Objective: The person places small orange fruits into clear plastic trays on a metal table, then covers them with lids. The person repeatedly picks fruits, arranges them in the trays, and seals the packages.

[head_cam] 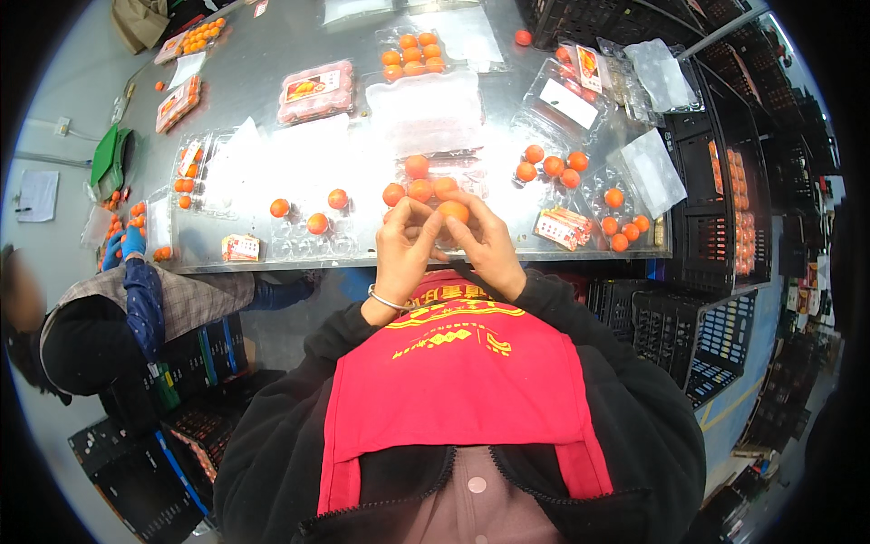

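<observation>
A round orange fruit (453, 211) is held between the thumb and fingers of my right hand (491, 246), just above the near edge of the metal table. Close against its left side are the bent fingertips of my left hand (406, 238); whether they grip anything is hidden. Just beyond my hands, several fruits, among them one orange fruit (416, 166), sit in a clear plastic tray (476, 178). Another clear tray (299, 243) lies to the left, holding a few fruits such as one orange fruit (317, 224).
Stacks of printed cards (241, 247) and more cards (564, 228) lie near the table edge. A packed fruit box (317, 92) stands farther back. Black crates (703, 170) line the right side. At left, a co-worker's blue-gloved hand (134, 242) is among fruit.
</observation>
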Demonstrator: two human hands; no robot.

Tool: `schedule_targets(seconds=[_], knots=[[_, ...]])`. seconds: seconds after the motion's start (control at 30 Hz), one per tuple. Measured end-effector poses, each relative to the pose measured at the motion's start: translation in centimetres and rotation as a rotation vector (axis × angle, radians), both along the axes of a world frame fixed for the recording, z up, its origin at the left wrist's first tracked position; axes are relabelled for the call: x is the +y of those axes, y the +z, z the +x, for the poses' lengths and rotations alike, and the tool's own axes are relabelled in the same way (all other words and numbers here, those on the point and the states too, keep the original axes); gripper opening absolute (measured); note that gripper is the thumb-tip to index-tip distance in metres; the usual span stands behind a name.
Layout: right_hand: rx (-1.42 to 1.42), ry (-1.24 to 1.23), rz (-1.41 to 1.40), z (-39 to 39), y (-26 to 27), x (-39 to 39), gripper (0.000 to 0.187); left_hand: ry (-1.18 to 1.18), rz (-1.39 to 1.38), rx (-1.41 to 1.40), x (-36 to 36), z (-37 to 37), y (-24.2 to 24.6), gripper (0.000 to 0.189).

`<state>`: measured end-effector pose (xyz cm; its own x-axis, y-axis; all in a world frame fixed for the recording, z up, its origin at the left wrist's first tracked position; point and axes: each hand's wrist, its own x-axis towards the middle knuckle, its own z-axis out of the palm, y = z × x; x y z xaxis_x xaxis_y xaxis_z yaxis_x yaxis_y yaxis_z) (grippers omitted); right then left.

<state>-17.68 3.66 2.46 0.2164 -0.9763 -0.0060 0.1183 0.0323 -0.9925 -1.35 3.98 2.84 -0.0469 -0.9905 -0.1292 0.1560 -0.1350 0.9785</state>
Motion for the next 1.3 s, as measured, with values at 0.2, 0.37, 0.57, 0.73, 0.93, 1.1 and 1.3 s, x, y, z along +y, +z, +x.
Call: schedule_targets(seconds=[0.2,0.37,0.57,0.73,0.93,1.1,1.3], knots=[[0.148,-0.075,0.001,-0.2,-0.7,-0.3,0.030,-0.006,-0.086,-0.076,0.3,-0.8,0.4,0.013],[-0.134,0.004,0.187,-1.3,-1.0,-1.1,0.030,-0.016,-0.108,-0.137,0.4,-0.5,0.1,0.012],[-0.296,0.129,0.169,-1.6,-0.1,-0.7,0.037,-0.025,-0.192,-0.202,0.2,0.7,-1.3,0.007],[-0.071,0.064,0.055,-1.5,0.5,-0.7,0.048,0.115,-0.253,-0.319,0.0,1.1,-1.4,0.012],[0.481,-0.072,-0.386,-0.8,1.3,-0.7,0.052,0.075,-0.517,-0.558,0.3,0.9,0.8,0.027],[0.592,-0.023,-0.485,0.5,2.0,-0.5,0.051,-0.054,-0.361,-0.473,1.0,1.8,0.2,0.042],[0.408,0.429,-0.160,-2.0,0.5,0.9,0.041,0.125,-0.140,-0.095,1.7,8.1,-4.9,0.045]])
